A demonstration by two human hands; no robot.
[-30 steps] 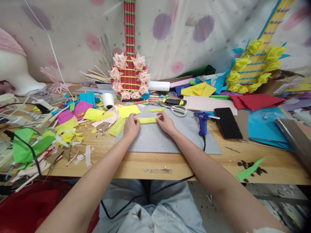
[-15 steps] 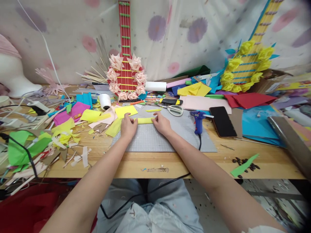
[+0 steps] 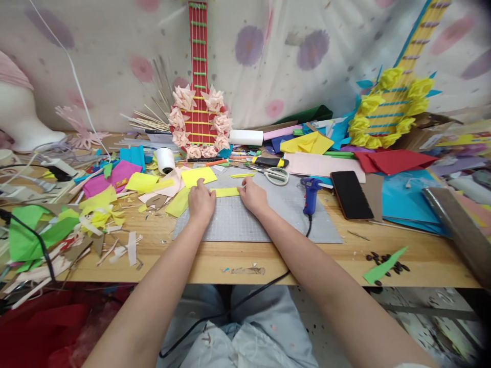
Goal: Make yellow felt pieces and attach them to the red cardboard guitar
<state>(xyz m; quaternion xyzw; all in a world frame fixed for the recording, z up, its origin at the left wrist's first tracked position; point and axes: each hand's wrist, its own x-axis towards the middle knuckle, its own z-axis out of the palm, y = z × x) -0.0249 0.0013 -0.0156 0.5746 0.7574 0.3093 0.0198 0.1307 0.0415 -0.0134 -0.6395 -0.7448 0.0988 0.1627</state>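
We see both hands down on the grey mat (image 3: 261,225), one at each end of a folded yellow strip (image 3: 226,192). The left hand (image 3: 201,202) is loosely curled, fingers bent and held together, fingertips pressing the strip's left end; the thumb side is hidden, so we cannot tell whether it pinches or only presses. The right hand (image 3: 252,196) is likewise curled with fingers together, tips on the strip's right end.

The strip lies flat near the mat's far edge, long axis running left to right, roughly parallel to the near edge of the tabletop (image 3: 268,263). A thinner yellow sliver (image 3: 242,175) lies just beyond it, same orientation, apart from it.

To the right on the mat: scissors (image 3: 276,175) near the far edge, and a blue glue gun (image 3: 309,193) standing near the right edge, nozzle to the right. A black phone (image 3: 351,188) lies just off the mat's right side. Paper scraps (image 3: 103,204) cover the left part of the tabletop.

Against one second earlier: the visible length of strip between the hands is shorter, and the right hand sits closer to the left. The strip's orientation is unchanged. The view has shifted slightly.
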